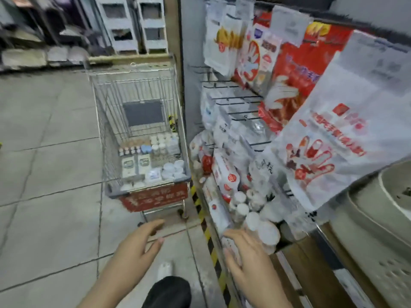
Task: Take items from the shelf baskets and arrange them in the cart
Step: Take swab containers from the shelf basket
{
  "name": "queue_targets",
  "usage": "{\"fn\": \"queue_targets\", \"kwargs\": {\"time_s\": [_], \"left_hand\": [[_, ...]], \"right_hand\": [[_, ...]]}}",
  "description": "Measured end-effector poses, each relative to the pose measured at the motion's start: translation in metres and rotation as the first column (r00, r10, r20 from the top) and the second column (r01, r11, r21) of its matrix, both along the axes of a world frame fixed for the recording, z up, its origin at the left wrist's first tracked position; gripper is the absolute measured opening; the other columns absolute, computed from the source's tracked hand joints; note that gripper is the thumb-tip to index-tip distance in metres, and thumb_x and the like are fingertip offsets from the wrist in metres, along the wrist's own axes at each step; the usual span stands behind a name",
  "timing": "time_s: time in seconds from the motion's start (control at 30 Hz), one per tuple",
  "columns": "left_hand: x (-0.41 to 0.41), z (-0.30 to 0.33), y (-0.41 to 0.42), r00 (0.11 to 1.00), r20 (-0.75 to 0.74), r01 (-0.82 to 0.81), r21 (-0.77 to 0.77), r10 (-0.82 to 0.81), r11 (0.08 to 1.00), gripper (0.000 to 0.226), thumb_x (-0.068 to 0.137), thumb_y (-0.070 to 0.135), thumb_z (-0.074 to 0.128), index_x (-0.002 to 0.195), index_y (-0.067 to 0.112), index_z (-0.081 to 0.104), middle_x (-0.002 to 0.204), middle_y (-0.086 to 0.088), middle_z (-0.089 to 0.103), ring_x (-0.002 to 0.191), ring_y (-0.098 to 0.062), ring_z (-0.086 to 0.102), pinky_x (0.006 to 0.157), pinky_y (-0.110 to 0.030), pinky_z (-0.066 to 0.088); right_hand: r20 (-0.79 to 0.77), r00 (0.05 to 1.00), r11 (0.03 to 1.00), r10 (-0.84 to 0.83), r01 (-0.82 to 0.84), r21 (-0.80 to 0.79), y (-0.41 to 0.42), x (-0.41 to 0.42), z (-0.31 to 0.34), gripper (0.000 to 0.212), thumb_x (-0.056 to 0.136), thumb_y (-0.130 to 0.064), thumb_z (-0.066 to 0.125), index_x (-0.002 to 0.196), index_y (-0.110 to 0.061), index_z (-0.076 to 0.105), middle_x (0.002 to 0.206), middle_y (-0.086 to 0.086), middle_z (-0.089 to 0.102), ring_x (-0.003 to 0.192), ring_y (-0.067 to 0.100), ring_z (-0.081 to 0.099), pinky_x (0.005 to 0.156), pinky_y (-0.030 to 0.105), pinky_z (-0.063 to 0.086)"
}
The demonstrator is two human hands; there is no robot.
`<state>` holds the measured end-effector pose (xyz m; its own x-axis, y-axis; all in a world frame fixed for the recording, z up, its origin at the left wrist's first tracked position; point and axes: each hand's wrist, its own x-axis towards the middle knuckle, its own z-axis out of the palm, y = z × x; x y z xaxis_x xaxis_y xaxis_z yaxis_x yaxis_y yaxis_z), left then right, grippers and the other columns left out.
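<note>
A wire shopping cart (142,90) stands ahead on the floor, its bottom lined with rows of small bottles, jars and flat packs (153,156). To its right a shelf basket (219,221) holds several white-capped bottles (255,216). My right hand (246,261) is at the basket's near end, fingers curled around the side of a white-capped bottle (268,235); the frame is blurred. My left hand (135,245) hovers over the floor below the cart's red front panel, fingers straight and spread, holding nothing.
Packs of disposable gloves (333,141) hang on hooks above the basket, one large pack jutting out near my head. A yellow-black striped strip (208,232) runs along the shelf base. A beige appliance (382,218) sits at far right. Grey tiled floor (49,174) lies to the left.
</note>
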<state>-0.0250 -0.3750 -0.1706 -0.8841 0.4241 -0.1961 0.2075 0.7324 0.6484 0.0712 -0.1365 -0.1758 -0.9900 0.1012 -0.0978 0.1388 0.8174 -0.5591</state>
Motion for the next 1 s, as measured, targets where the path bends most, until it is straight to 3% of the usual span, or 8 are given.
{"fn": "queue_targets", "kwargs": {"time_s": [0.2, 0.33, 0.43, 0.6, 0.77, 0.9, 1.0], "left_hand": [[-0.045, -0.023, -0.070, 0.980, 0.039, -0.194, -0.049, 0.196, 0.980, 0.035, 0.095, 0.028, 0.053, 0.130, 0.028, 0.050, 0.127, 0.012, 0.057, 0.112, -0.002, 0.053, 0.094, -0.022, 0.042], [-0.102, -0.024, -0.106, 0.980, -0.001, -0.198, -0.088, 0.199, 0.976, 0.036, 0.096, 0.030, 0.051, 0.132, 0.030, 0.048, 0.128, 0.016, 0.054, 0.116, -0.001, 0.050, 0.092, -0.018, 0.038], [-0.150, -0.021, -0.137, 0.970, -0.047, -0.241, -0.098, 0.237, 0.966, 0.039, 0.096, 0.028, 0.051, 0.135, 0.027, 0.048, 0.132, 0.013, 0.054, 0.120, -0.005, 0.050, 0.098, -0.023, 0.039], [-0.201, -0.026, -0.185, 0.958, -0.051, -0.287, -0.171, 0.282, 0.943, 0.040, 0.096, 0.025, 0.053, 0.135, 0.018, 0.049, 0.133, 0.005, 0.055, 0.120, -0.012, 0.052, 0.096, -0.024, 0.038], [-0.235, -0.052, -0.196, 0.939, 0.049, -0.324, -0.210, 0.341, 0.922, 0.039, 0.096, 0.025, 0.052, 0.134, 0.018, 0.050, 0.133, 0.004, 0.055, 0.119, -0.012, 0.053, 0.094, -0.023, 0.039], [-0.262, -0.077, -0.172, 0.934, 0.106, -0.319, -0.188, 0.342, 0.929, 0.038, 0.096, 0.024, 0.052, 0.134, 0.019, 0.050, 0.132, 0.005, 0.055, 0.116, -0.011, 0.053, 0.090, -0.019, 0.038], [-0.286, -0.096, -0.145, 0.928, 0.157, -0.312, -0.166, 0.337, 0.936, 0.039, 0.096, 0.023, 0.051, 0.134, 0.020, 0.050, 0.130, 0.006, 0.056, 0.114, -0.010, 0.053, 0.082, -0.016, 0.034]], "right_hand": [[0.126, 0.987, 0.995, 0.099, -0.094, -0.045, -0.048, -0.074, -0.028, 0.033, 0.097, -0.039, 0.046, 0.130, -0.038, 0.046, 0.128, -0.021, 0.048, 0.120, 0.000, 0.045, 0.099, 0.019, 0.037], [0.107, 0.986, 0.989, 0.125, -0.115, -0.092, -0.097, -0.144, -0.039, 0.033, 0.095, -0.030, 0.050, 0.128, -0.032, 0.050, 0.125, -0.015, 0.053, 0.119, 0.003, 0.047, 0.097, 0.015, 0.035], [0.049, 0.987, 0.981, 0.150, -0.143, -0.135, -0.142, -0.206, -0.040, 0.032, 0.095, -0.031, 0.049, 0.127, -0.032, 0.052, 0.117, -0.019, 0.052, 0.112, -0.001, 0.047, 0.089, 0.008, 0.034], [0.029, 0.973, 0.964, 0.228, -0.222, -0.150, -0.192, -0.275, -0.039, 0.029, 0.096, -0.029, 0.049, 0.125, -0.025, 0.054, 0.117, -0.010, 0.057, 0.109, 0.009, 0.050, 0.092, 0.025, 0.041], [0.148, 0.966, 0.969, 0.213, -0.189, -0.162, -0.169, -0.305, -0.058, 0.028, 0.096, -0.027, 0.051, 0.124, -0.025, 0.056, 0.116, -0.012, 0.057, 0.108, 0.006, 0.051, 0.092, 0.021, 0.041], [0.258, 0.955, 0.984, 0.144, -0.111, -0.140, -0.124, -0.329, -0.081, 0.028, 0.096, -0.025, 0.054, 0.123, -0.025, 0.057, 0.105, -0.018, 0.058, 0.091, -0.002, 0.049, 0.076, 0.008, 0.038], [0.365, 0.919, 0.985, 0.150, -0.106, -0.139, -0.101, -0.356, -0.098, 0.029, 0.096, -0.022, 0.054, 0.124, -0.021, 0.057, 0.118, -0.008, 0.060, 0.106, 0.004, 0.053, 0.086, 0.014, 0.039]]}}
